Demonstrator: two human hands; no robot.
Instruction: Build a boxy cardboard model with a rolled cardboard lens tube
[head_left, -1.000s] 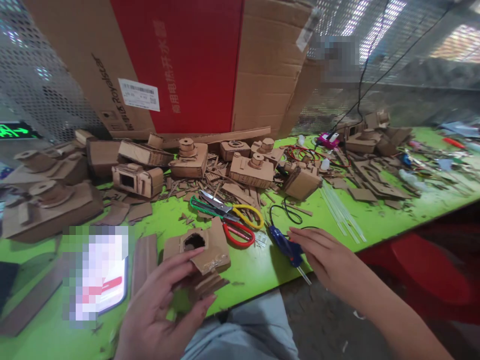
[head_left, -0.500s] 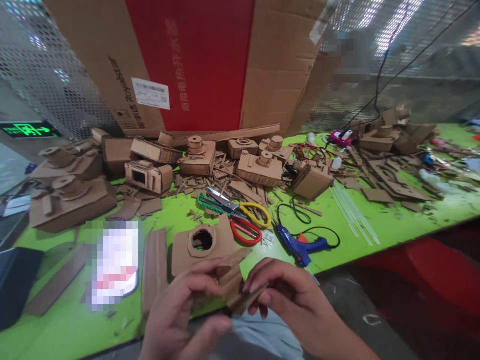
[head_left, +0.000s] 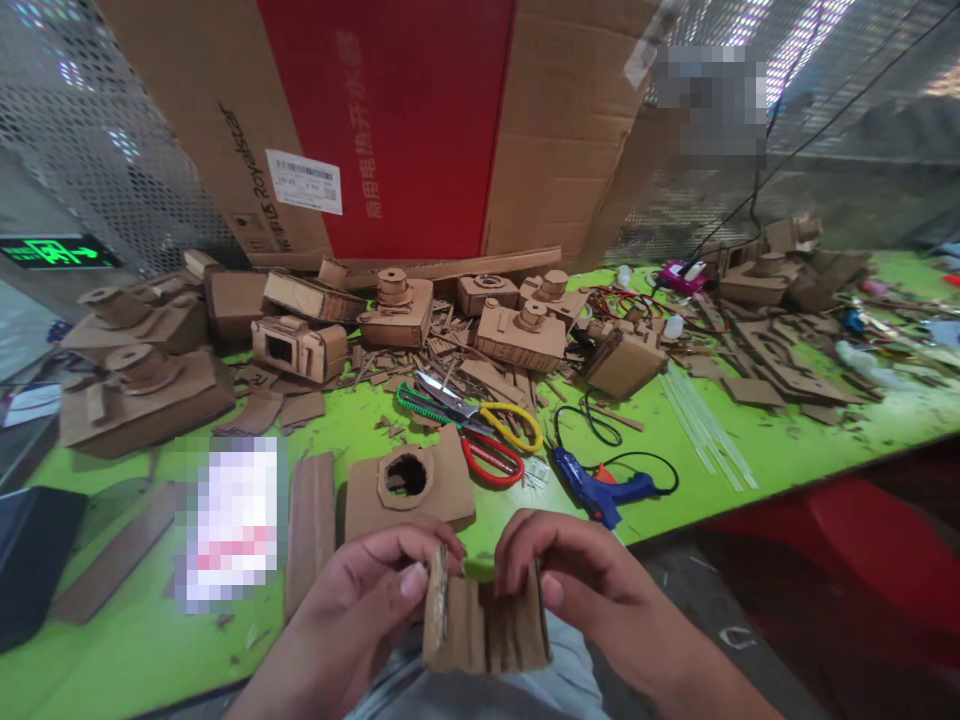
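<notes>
Between both hands I hold a creased piece of cardboard point(head_left: 495, 625), bent into a U with its two ends raised, above my lap at the table's front edge. My left hand point(head_left: 375, 590) pinches its left end, thumb on the near side. At the right end my right hand point(head_left: 577, 580) grips the other raised side, fingers curled over the inside. Just beyond my hands lies a flat cardboard box point(head_left: 442, 490) with a ragged round hole in its top. A strip of cardboard point(head_left: 309, 520) rests left of that box.
Scissors point(head_left: 502, 455) with red and yellow handles lie by a green cutter point(head_left: 424, 403). A blue glue gun point(head_left: 600, 485) and clear glue sticks point(head_left: 705, 425) are to the right. Several cardboard cameras point(head_left: 521, 335) and scraps stand behind. A blurred-out phone-like object point(head_left: 229, 525) lies left.
The cardboard has turned to face me and opened into a U shape. My left hand, apart from its thumb before, now pinches the left end.
</notes>
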